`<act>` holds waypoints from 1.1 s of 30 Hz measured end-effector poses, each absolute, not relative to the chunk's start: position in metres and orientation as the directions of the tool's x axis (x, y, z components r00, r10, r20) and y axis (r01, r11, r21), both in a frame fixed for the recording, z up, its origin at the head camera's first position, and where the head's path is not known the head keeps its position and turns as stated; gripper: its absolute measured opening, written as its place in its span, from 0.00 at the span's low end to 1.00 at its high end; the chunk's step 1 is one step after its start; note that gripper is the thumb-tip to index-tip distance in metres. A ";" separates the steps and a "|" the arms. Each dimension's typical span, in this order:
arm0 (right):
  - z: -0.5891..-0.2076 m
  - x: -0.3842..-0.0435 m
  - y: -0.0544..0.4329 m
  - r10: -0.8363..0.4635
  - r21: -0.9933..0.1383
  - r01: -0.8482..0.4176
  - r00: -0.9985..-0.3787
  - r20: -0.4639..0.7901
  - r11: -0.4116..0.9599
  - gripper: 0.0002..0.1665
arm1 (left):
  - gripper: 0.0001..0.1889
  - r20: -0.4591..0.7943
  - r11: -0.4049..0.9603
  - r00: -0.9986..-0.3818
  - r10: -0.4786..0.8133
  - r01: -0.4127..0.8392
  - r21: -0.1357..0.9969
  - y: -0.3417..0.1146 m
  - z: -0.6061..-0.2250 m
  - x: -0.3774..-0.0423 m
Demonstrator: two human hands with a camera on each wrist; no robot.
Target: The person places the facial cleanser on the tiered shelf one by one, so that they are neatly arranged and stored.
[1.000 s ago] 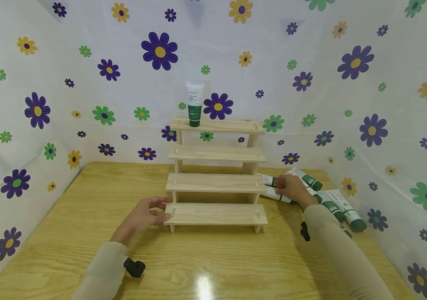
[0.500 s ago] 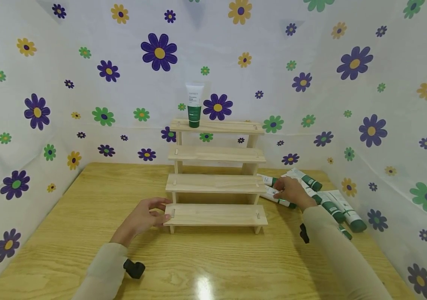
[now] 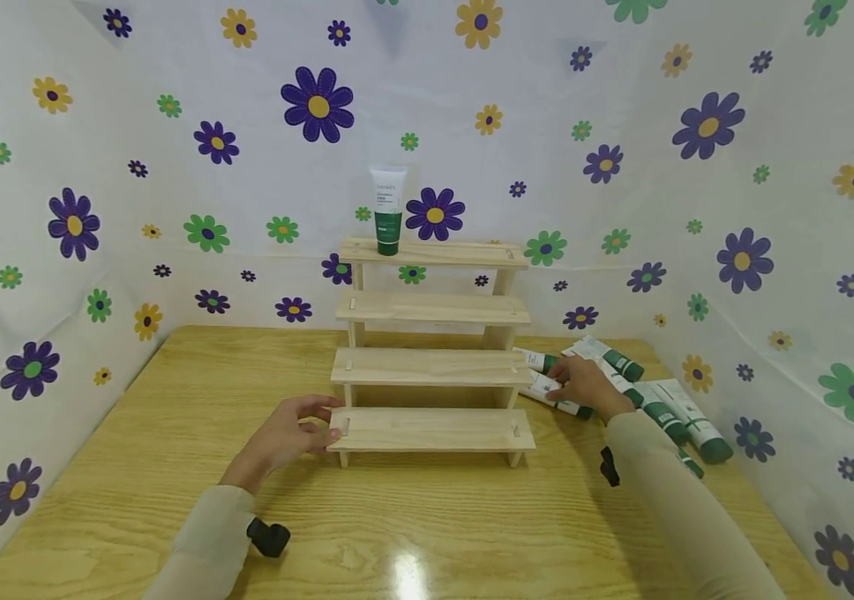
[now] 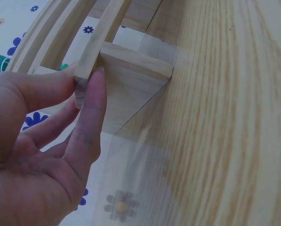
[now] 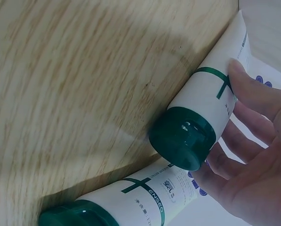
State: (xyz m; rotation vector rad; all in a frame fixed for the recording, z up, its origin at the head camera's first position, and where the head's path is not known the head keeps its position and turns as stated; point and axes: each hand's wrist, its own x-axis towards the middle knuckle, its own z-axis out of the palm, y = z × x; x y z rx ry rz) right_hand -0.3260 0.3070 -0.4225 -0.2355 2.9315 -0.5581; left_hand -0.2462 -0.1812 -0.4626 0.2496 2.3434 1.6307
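Gripping a white tube (image 5: 201, 99) with the right hand (image 3: 586, 385), low at the surface of the bench (image 3: 412, 517), just right of the wooden stand (image 3: 427, 429). Lying on its side, slanting its long axis at a shallow angle to the steps. Pointing rightward and a little toward the person with its dark green cap (image 5: 183, 137), leftward toward the stand with its white end. Pressing on one side of the tube with the right thumb, curling the other fingers partly out of sight behind it, and so spreading no wider than its body. Pinching the left end of the lowest step (image 4: 91, 59) between thumb and fingers of the left hand (image 3: 286, 435). Lying beside and behind the right hand, in a loose group: other white-and-green tubes (image 3: 689, 421). Standing upright, cap down, near the left end of the top step: another tube (image 3: 388, 208).
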 end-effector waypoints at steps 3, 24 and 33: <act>-0.421 -0.326 0.305 -0.155 -0.376 -0.091 -0.977 -0.145 0.922 0.26 | 0.28 -0.132 0.345 -0.949 0.287 -0.026 0.938 -0.182 -0.463 -0.247; -0.414 -0.321 0.324 -0.080 -0.461 -0.026 -0.992 -0.098 0.887 0.31 | 0.27 -0.141 0.354 -0.952 0.271 -0.037 0.935 -0.181 -0.460 -0.246; -0.401 -0.320 0.325 0.026 -0.507 0.076 -0.994 -0.105 0.859 0.35 | 0.27 -0.132 0.354 -0.947 0.293 -0.020 0.935 -0.181 -0.458 -0.244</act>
